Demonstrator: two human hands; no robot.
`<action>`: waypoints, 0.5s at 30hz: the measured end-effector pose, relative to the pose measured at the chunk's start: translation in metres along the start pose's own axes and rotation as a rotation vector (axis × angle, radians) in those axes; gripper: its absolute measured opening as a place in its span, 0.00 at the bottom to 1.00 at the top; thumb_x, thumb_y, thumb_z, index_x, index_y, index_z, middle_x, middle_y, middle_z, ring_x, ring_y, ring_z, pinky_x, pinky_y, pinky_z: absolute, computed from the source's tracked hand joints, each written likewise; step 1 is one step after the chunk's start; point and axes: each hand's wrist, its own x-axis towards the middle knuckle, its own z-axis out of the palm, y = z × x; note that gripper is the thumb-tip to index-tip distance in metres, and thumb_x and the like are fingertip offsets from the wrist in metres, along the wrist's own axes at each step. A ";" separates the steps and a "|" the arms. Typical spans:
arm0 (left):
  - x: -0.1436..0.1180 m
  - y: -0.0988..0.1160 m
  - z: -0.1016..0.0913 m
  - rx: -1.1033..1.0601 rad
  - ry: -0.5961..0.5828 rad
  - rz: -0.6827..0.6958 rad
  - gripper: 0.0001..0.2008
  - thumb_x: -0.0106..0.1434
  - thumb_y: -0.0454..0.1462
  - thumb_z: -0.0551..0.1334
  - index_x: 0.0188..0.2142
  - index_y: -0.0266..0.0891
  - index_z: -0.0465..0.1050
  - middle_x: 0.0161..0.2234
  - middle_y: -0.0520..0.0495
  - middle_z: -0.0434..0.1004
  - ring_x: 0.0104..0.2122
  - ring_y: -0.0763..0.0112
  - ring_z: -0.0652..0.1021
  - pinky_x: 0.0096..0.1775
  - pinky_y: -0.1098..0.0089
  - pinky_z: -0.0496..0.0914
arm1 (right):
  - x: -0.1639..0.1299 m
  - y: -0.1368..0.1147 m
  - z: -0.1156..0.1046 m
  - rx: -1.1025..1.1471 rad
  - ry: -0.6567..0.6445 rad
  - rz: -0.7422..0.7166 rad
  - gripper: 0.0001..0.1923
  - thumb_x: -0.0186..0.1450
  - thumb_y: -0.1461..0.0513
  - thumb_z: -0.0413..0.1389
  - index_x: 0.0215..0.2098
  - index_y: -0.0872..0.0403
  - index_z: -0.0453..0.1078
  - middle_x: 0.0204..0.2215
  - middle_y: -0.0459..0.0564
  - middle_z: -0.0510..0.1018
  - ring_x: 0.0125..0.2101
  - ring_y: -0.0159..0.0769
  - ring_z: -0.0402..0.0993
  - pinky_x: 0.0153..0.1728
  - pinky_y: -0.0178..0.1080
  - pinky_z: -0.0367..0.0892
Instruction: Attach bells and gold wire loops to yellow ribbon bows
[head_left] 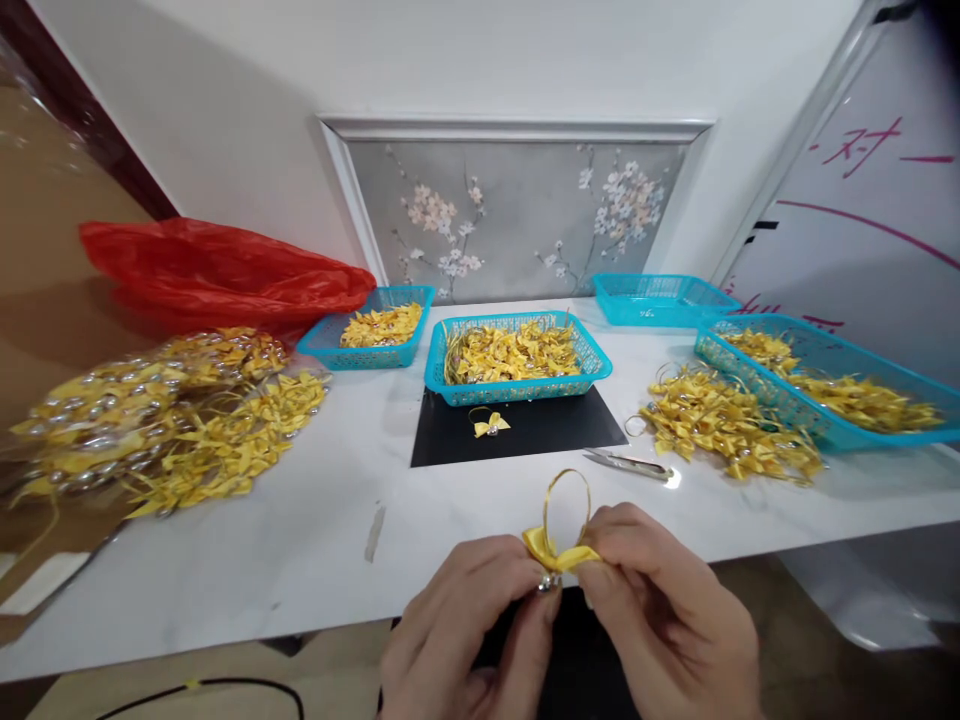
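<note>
Both hands gripping one yellow bow, near edge of the bench.
Left hand pinches the left side of the yellow bow and right hand pinches its right side, thumbs and fingers closed on it; gold cord loop stands up between the hands, silver beads hang below, by the left fingertips. Just beyond the right hand: metal snips lying on the bench. Farther ahead of both hands: black mat bearing a second bow, with a blue basket of bows at its far side. Off to the right of the hands: a loose bow heap beside another filled basket. Well left: more bows, red plastic bag behind.
</note>
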 end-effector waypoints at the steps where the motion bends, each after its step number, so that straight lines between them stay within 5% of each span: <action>1: 0.001 0.000 -0.001 0.024 0.005 0.026 0.20 0.53 0.17 0.62 0.42 0.37 0.73 0.33 0.46 0.79 0.34 0.67 0.80 0.34 0.73 0.77 | 0.000 0.000 -0.001 -0.004 -0.001 -0.006 0.15 0.61 0.76 0.52 0.38 0.52 0.70 0.27 0.47 0.73 0.27 0.34 0.70 0.26 0.34 0.67; 8: -0.003 -0.004 -0.016 0.288 -0.150 0.196 0.19 0.54 0.20 0.65 0.44 0.34 0.73 0.40 0.43 0.77 0.37 0.70 0.81 0.40 0.77 0.78 | -0.003 -0.001 0.001 0.004 -0.002 0.164 0.09 0.65 0.71 0.53 0.36 0.50 0.70 0.24 0.43 0.70 0.24 0.30 0.66 0.24 0.32 0.63; 15: -0.016 -0.006 -0.013 0.139 -0.159 0.113 0.16 0.61 0.24 0.62 0.47 0.38 0.76 0.46 0.43 0.70 0.45 0.65 0.78 0.45 0.72 0.77 | 0.000 -0.004 0.004 0.081 0.027 0.296 0.07 0.66 0.67 0.54 0.31 0.51 0.71 0.22 0.42 0.70 0.22 0.27 0.63 0.21 0.30 0.58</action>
